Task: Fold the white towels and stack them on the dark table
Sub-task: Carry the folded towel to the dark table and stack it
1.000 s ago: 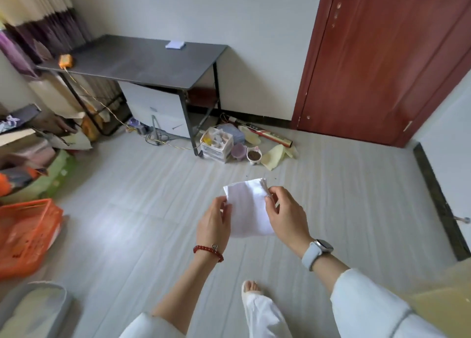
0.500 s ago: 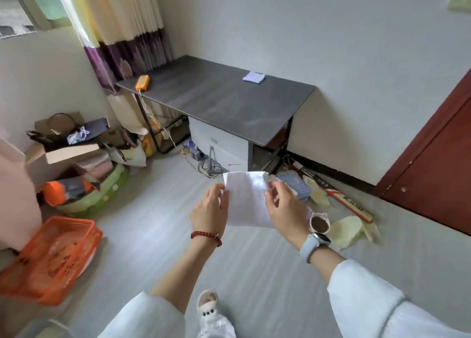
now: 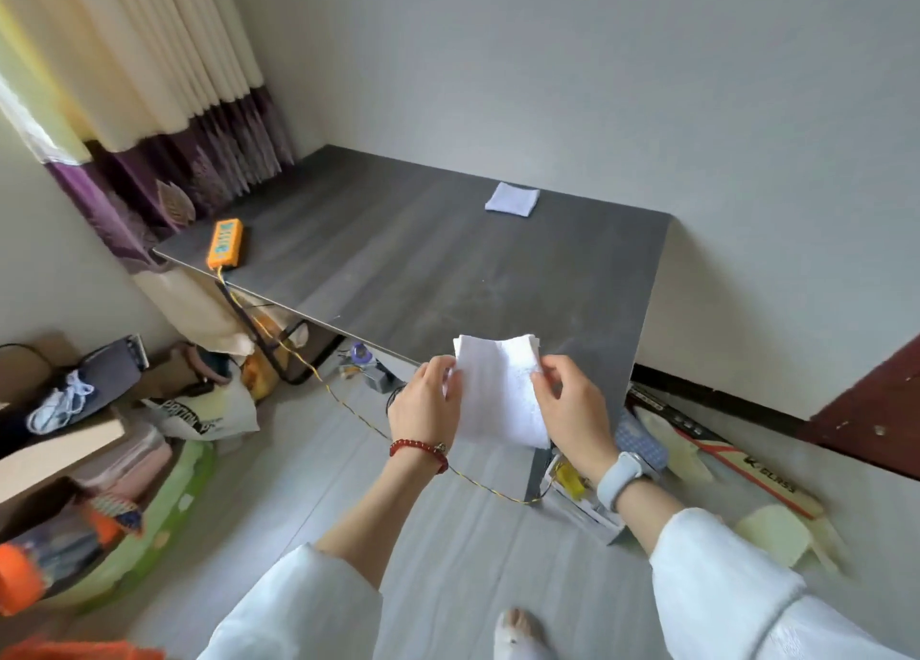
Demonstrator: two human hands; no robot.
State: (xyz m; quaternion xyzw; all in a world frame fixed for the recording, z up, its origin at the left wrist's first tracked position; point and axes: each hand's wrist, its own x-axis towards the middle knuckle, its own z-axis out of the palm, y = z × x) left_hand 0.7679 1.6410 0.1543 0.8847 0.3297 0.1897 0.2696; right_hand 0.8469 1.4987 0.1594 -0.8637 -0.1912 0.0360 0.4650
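A: Where was the towel (image 3: 500, 390)?

B: Low in the frame's centre, held up in the air between both hands, just past the near edge of the counter (image 3: 448, 261). It hung as a folded oblong, long axis running up and down the picture, top edge uppermost.

A: And the grip on it?

B: The left hand (image 3: 425, 403) pinched the towel's left edge near the top, fingers curled over it. The right hand (image 3: 572, 410) pinched the right edge at about the same height, thumb in front. Both were closed on the cloth, neither holding anything else.

A: So what did the next move turn on?

B: The folded towel (image 3: 513, 199) already lying on the counter. It sat in the upper centre of the frame, near the wall, well apart from the held one and almost straight above it in the picture. I judged that the held piece would have to travel up the frame, across the bare grey top, to land on it. The right hand was a shade nearer that spot.

A: Anything else about?

B: An orange power strip (image 3: 225, 244) at the counter's left end, its cord (image 3: 348, 410) trailing down to the floor below the hands. Clutter along the left wall, a curtain (image 3: 149, 87) upper left.
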